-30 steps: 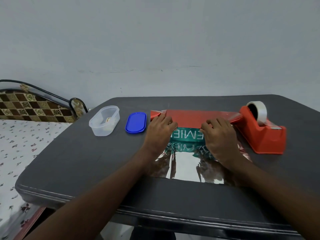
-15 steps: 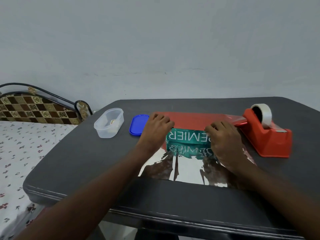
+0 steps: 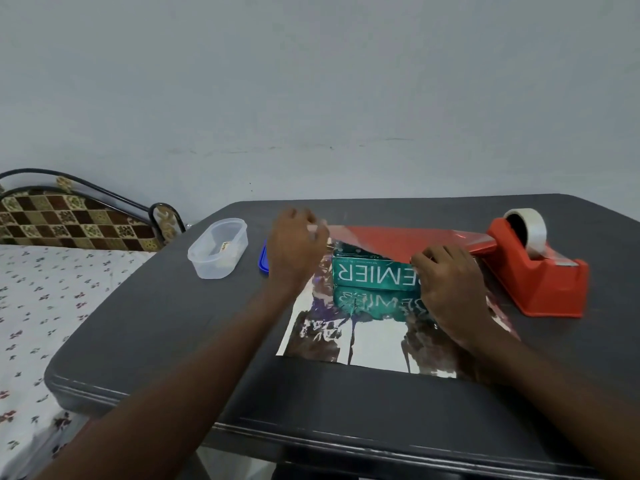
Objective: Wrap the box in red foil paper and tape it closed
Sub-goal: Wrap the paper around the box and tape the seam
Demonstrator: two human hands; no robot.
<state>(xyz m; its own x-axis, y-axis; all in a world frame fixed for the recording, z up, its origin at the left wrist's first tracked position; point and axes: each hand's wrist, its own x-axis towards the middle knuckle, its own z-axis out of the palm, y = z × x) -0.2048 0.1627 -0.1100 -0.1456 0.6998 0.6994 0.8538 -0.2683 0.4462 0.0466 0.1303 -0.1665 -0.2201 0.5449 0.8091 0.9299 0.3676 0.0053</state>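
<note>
The wrapping is judged to be at an early stage: only the far flap of the red foil paper point(image 3: 398, 239) is folded over the top of the box point(image 3: 372, 276), no tape is seen on the paper, and the near flap lies flat on the table point(image 3: 173, 323), silver side up, with the box mirrored in it. The near flap, both ends and all the taping are taken to be left.

At the left, a clear plastic container point(image 3: 219, 247) is seen without its lid; a small object lies inside, too small to be identified. Just beside it, a blue lid point(image 3: 263, 259) is largely hidden behind the left hand point(image 3: 294, 247). That hand is raised at the left end of the far flap, where the corner of the foil appears to be pinched between thumb and fingers, though blur leaves the hold uncertain.

The green box is set in the middle of the sheet, its printed side toward the camera. The right hand point(image 3: 446, 285) is laid on the right end of the box, fingers only slightly bent, and the red edge is pressed down.

At the right, a red tape dispenser point(image 3: 540, 282) with a roll of clear tape point(image 3: 528, 230) is placed touching the foil's far right corner.
</note>
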